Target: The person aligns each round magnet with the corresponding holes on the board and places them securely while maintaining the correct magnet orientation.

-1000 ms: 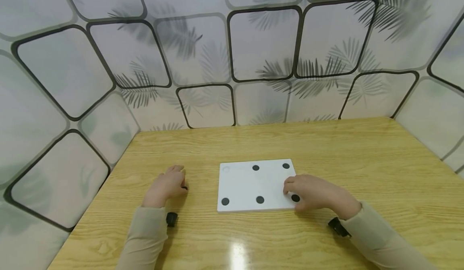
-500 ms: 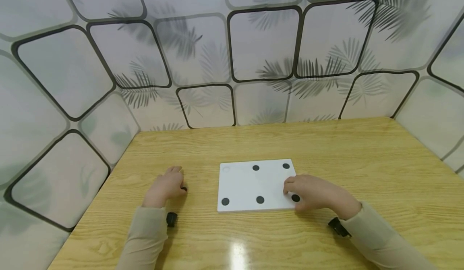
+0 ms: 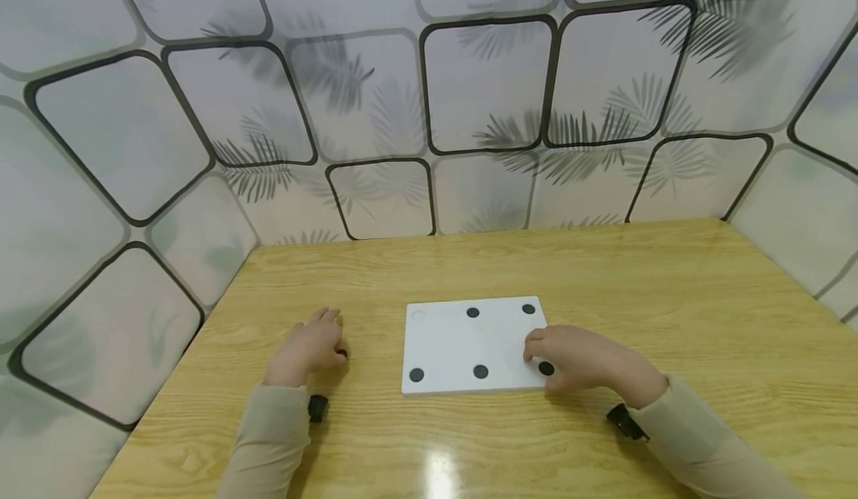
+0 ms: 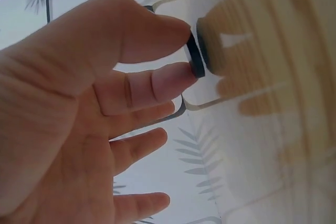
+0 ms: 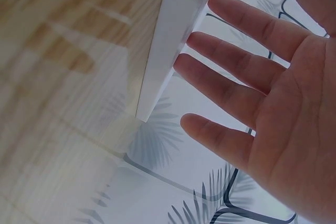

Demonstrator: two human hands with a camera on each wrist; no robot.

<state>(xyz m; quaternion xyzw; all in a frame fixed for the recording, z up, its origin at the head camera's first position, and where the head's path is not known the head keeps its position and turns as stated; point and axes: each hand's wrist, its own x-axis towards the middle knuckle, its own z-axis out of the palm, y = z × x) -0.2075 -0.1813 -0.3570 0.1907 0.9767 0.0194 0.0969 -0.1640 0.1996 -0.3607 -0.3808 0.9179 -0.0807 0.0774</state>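
My left hand point(image 3: 304, 350) is low over the wooden table, left of a white board. Its thumb and forefinger pinch a thin black disc point(image 4: 195, 55) on edge, close over the tabletop; the other fingers are loosely extended. On the table lies the white rectangular board point(image 3: 445, 342), with several black round spots point(image 3: 480, 372) along its long sides and a pale ring point(image 3: 418, 313) at its far left corner. At the board's right end is my right hand point(image 3: 583, 354). In the right wrist view its fingers are extended, fingertips right at the board's edge point(image 5: 170, 35).
The glossy wooden table point(image 3: 375, 439) reaches back to a pale wall point(image 3: 489, 82) patterned with rounded frames and leaf shadows. More of this patterned wall stands at the left and right. A small black device point(image 3: 318, 407) sits at the left wrist, another point(image 3: 626, 421) at the right.
My left hand's free fingers have shifted slightly while it keeps pinching the disc. The right hand and the board stay in place.
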